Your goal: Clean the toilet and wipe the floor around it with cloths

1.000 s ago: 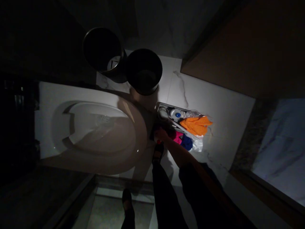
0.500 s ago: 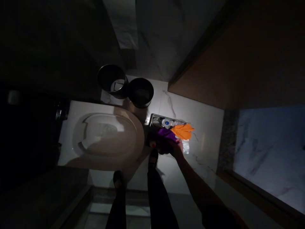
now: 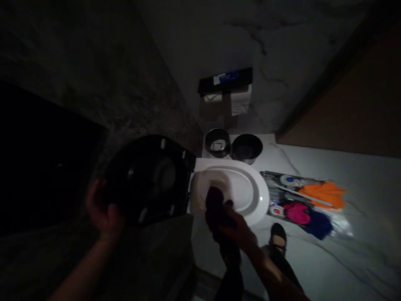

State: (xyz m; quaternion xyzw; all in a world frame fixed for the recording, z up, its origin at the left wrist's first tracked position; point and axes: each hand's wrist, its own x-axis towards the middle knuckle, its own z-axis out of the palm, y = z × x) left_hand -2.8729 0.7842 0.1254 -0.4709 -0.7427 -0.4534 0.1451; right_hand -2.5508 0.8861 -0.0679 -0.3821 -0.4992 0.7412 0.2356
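Observation:
The room is dim. My right hand is closed around a dark purple cloth, held over the near rim of the white toilet bowl. The raised black toilet lid stands to the left of the bowl. My left hand rests on the lid's lower left edge, fingers curled around it. My foot in a dark shoe stands on the pale floor to the right of the bowl.
A tray of cleaning things lies on the floor at the right, with an orange cloth, a pink cloth and a blue cloth. Two dark bins stand behind the bowl. A paper holder hangs on the wall.
My right hand has lifted the purple cloth from the tray and carried it left over the bowl. My view has swung up and left, and my left hand has come onto the lid.

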